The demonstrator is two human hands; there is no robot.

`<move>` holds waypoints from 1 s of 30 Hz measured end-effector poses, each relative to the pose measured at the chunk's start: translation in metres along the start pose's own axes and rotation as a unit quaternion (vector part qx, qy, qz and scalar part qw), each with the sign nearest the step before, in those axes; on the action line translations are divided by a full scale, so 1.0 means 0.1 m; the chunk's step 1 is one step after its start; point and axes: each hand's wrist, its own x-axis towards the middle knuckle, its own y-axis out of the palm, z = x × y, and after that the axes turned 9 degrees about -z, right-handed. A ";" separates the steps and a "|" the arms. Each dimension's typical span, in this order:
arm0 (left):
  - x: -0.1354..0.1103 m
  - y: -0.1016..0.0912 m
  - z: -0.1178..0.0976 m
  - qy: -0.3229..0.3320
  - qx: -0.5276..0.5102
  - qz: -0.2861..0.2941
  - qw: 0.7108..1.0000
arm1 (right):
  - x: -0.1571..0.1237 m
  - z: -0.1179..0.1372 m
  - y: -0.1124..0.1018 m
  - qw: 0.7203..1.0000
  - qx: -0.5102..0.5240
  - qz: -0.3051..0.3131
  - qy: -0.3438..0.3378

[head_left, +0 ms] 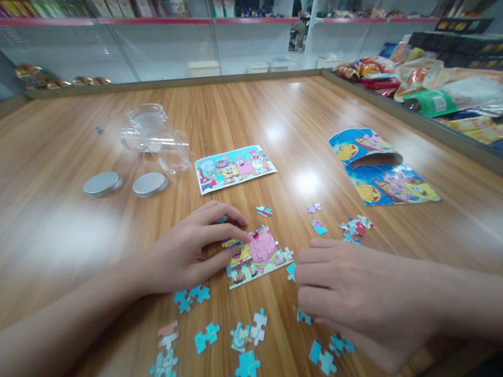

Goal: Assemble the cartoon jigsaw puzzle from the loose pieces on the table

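My left hand (194, 245) rests with spread fingers on the upper left of a partly joined jigsaw puzzle (264, 248), which shows a pink and a yellow cartoon figure. Its fingers cover part of the joined area. To the right of the puzzle, my right hand (358, 292) is closed, knuckles up. Its fingertips are hidden, and a blue puzzle piece (291, 271) peeks out beside them. Loose blue puzzle pieces (247, 367) lie nearer to me, with a small pile of puzzle pieces (356, 227) beyond my right hand. Behind the puzzle lies a picture card (236, 169) with cartoon figures.
Clear plastic jars (154, 136) stand and lie at the back left, near silver lids (149, 184). A folded blue leaflet (382, 165) lies to the right. Packaged goods (441, 83) lie past the table's right edge. A person (298, 18) is far off by the shelves.
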 end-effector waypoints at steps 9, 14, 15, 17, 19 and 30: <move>0.00 0.00 0.00 0.004 0.001 -0.005 1.000 | 0.01 -0.01 0.00 0.999 0.031 0.014 0.025; 0.00 0.00 0.01 0.003 -0.001 -0.002 1.000 | 0.03 -0.01 -0.01 1.000 0.001 0.010 0.007; 0.00 0.00 0.01 0.003 -0.001 -0.001 1.000 | 0.03 0.00 -0.01 1.000 -0.002 0.008 0.011; 0.00 0.00 0.01 0.002 -0.001 0.002 1.000 | 0.02 0.00 -0.01 1.000 -0.006 0.008 0.019; 0.01 0.00 0.00 0.000 -0.001 0.003 1.000 | 0.01 -0.01 0.00 1.000 -0.007 0.011 0.022; 0.01 0.00 -0.01 0.001 -0.001 -0.003 1.000 | 0.02 0.00 -0.03 0.999 -0.010 0.021 0.039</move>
